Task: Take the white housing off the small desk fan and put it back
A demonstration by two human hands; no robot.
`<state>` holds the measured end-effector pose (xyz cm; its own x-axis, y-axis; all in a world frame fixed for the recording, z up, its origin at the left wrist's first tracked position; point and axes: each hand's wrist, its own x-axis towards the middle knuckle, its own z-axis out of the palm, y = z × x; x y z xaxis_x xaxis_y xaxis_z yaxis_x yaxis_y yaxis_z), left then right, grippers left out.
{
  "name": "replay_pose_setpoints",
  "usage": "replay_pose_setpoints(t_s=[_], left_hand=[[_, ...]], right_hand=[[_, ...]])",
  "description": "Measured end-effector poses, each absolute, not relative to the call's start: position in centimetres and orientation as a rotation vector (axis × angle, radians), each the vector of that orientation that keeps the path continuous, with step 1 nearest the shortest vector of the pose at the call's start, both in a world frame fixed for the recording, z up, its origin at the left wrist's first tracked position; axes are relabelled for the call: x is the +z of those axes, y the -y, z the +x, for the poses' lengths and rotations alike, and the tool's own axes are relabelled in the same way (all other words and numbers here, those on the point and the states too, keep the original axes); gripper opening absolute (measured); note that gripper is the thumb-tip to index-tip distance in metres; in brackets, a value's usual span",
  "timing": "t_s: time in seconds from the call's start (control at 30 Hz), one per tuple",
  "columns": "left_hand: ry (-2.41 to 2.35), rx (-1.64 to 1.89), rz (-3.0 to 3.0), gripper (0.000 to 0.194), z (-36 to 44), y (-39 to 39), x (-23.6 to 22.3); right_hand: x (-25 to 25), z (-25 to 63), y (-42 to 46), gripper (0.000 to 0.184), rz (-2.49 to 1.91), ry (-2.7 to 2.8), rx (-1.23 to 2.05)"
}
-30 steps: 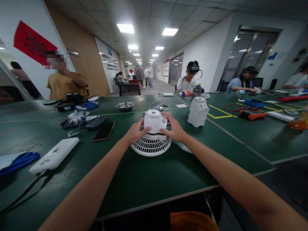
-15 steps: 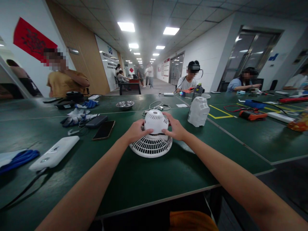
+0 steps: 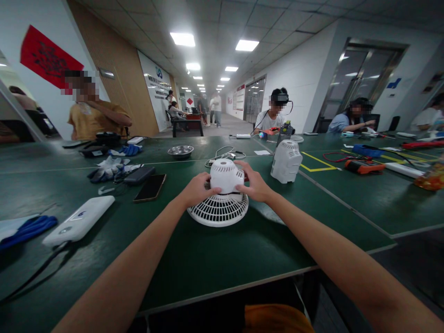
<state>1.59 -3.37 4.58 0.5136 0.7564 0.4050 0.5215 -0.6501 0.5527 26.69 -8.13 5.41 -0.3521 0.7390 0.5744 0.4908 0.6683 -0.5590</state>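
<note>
A white fan motor housing (image 3: 226,177), slotted round its upper edge, sits on a round white fan grille (image 3: 218,213) that lies face down on the green table. My left hand (image 3: 197,188) grips the housing's left side, with the thumb at its lower front. Round the right side is my right hand (image 3: 255,185), its thumb also at the lower front and its fingers partly hidden behind. A dark gap shows between housing and grille near the thumbs. Further right stands a white slotted fan base (image 3: 286,162), upright and apart from my hands.
A white power bank (image 3: 79,221) with a black cable and a phone (image 3: 150,188) lie on the left. Behind my hands are a metal bowl (image 3: 180,151) and a white cable (image 3: 222,155). An orange multimeter (image 3: 364,166) lies right. Other people sit across the table.
The housing has shifted very slightly to the right between my hands. Both hands keep their hold, and the grille stays in place.
</note>
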Motion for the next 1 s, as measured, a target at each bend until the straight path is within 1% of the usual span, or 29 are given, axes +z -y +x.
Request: replay_pose_setpoints(t_s=[0.13,0.27,0.37,0.47,0.6,0.73,1.0], left_hand=[[-1.066,0.897,2.366,0.051,1.62,3.52,4.6],[-1.002,0.973,2.278,0.049,1.5,3.68,4.5],[-0.961,0.968,2.336,0.047,1.33,3.58,4.34],[-0.938,0.966,2.376,0.05,1.16,3.34,4.19],[-0.914,0.943,2.387,0.057,1.11,3.2,4.26],[-0.956,0.893,2.372,0.054,1.28,3.32,4.5],[-0.973,0.867,2.446,0.054,1.18,3.19,4.36]], right_hand=[[5.29,26.7,8.18,0.07,-0.958,1.993,0.408],[5.22,26.57,8.28,0.074,-0.913,2.045,0.37],[5.15,26.38,8.33,0.078,-0.924,2.07,0.359],[5.14,26.12,8.38,0.079,-0.964,2.054,0.344],[5.22,25.9,8.39,0.071,-1.006,2.041,0.363],[5.33,26.04,8.34,0.063,-1.018,2.038,0.376],[5.5,26.23,8.2,0.06,-1.03,2.066,0.345]])
